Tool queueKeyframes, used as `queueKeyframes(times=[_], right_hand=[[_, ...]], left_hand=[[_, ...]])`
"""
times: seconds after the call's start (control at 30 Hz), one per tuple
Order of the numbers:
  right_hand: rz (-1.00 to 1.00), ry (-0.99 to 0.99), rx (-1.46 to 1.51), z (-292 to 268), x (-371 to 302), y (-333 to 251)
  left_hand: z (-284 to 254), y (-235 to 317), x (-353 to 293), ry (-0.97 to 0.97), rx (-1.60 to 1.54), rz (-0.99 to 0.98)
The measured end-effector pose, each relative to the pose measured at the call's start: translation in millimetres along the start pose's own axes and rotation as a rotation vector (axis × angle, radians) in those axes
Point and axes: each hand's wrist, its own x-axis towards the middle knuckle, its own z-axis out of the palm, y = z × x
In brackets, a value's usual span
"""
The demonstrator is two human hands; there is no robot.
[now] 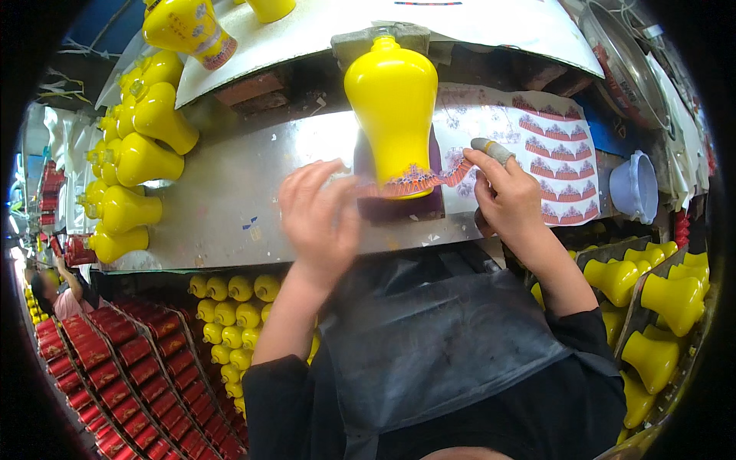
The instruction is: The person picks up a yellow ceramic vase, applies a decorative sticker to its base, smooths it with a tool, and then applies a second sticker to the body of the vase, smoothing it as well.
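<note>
A glossy yellow bottle (391, 92) with a narrow neck and flared base lies in front of me, its neck toward the far side. Across its near, wide end runs a red and purple patterned decal strip (410, 182), against the surface in the middle and loose at the right. My right hand (506, 192), a grey wrap (492, 149) on one finger, has its fingertips closed on the strip's right end. At the strip's left end, my left hand (318, 218) is smeared by motion; whether it grips the strip cannot be told.
A decal sheet (563, 169) with rows of similar strips lies right on the metal table (230, 192), beside a pale blue bucket (634, 188). Yellow bottles (142, 159) crowd the left edge. Racked yellow bottles (671, 299) stand low right; red cylindrical items (130, 368) are stacked lower left.
</note>
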Motion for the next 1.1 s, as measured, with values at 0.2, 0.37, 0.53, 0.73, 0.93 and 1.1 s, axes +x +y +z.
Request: queueKeyframes(times=[0.2, 0.37, 0.53, 0.73, 0.93, 1.1], right_hand=[[-0.258, 0.089, -0.144, -18, 11, -5], [-0.384, 0.271, -0.180, -34, 8, 7], [-0.115, 0.017, 0.188, -20, -1, -5], [-0.065, -0.061, 0.130, 11, 2, -20], [0.064, -0.118, 0.272, 16, 9, -19], [0.317, -0.461, 0.569, -5, 25, -13]], left_hand=[[18, 37, 10, -0.066, -0.003, 0.081], [23, 40, 5, -0.023, 0.041, 0.090], [24, 41, 3, -0.008, 0.051, 0.115], [23, 43, 5, -0.008, 0.079, 0.149], [25, 42, 5, 0.003, 0.095, 0.193], [24, 41, 4, -0.014, 0.079, 0.218]])
